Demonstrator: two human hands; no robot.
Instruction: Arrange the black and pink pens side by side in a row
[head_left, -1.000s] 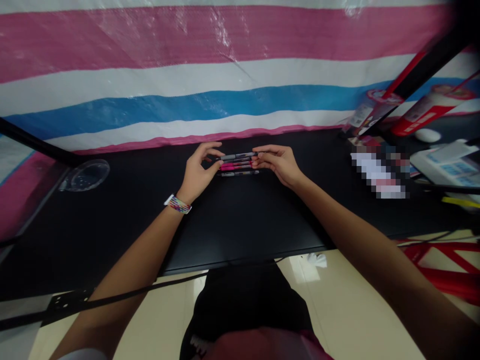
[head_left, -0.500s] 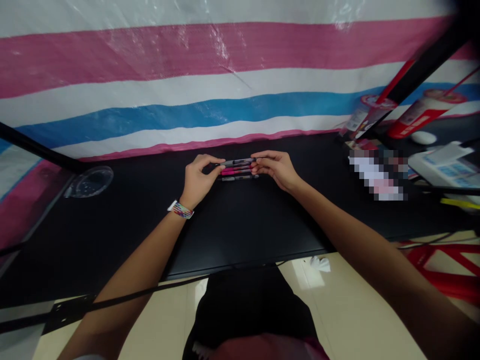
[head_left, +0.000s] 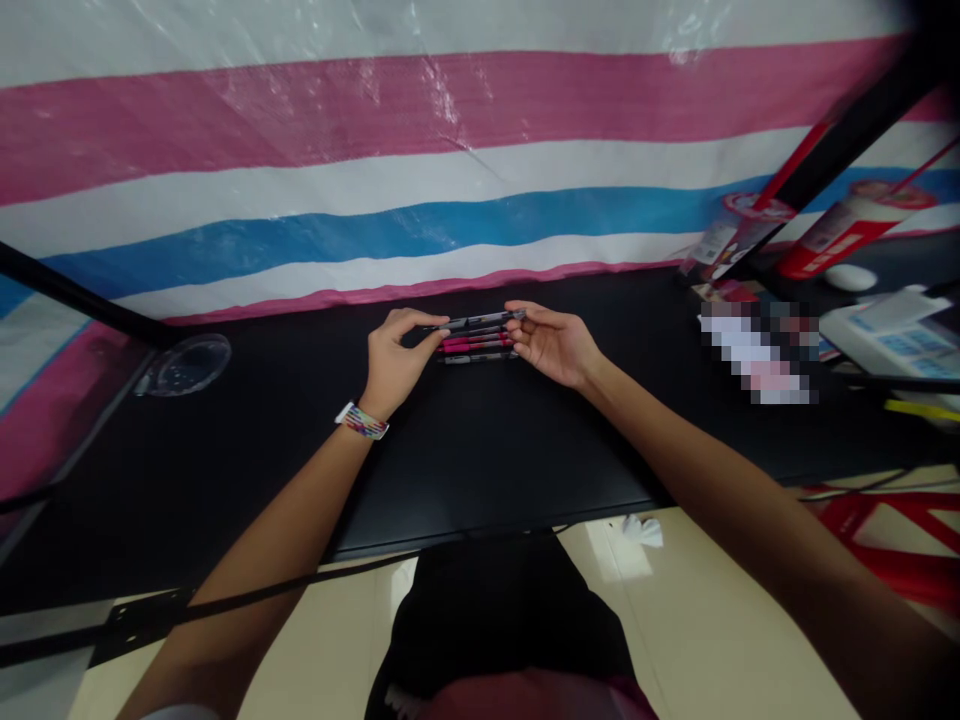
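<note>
My left hand (head_left: 403,355) pinches the left end of a grey-and-black pen (head_left: 478,321) between thumb and fingers. The pen is held level, slightly above the other pens. Below it in the view lie pink pens (head_left: 472,343), side by side, and a clear pen with dark parts (head_left: 480,357) nearest me. At the right ends of the pens is my right hand (head_left: 553,343), its fingers loosely apart around the grey pen's tip. Whether those fingertips still touch the pen is hard to make out. All the pens point left to right over the black table (head_left: 495,450).
A clear plastic lid (head_left: 187,364) lies far left. On the right stand a drink cup (head_left: 731,235) with a red straw and a red-and-white cup (head_left: 855,225), near a white oval object (head_left: 851,278). A striped sheet (head_left: 420,230) hangs behind the table.
My right hand has loosened its pinch at the pens' right ends, fingers spreading and palm turning more into view. My left hand keeps its pinch on the grey-and-black pen.
</note>
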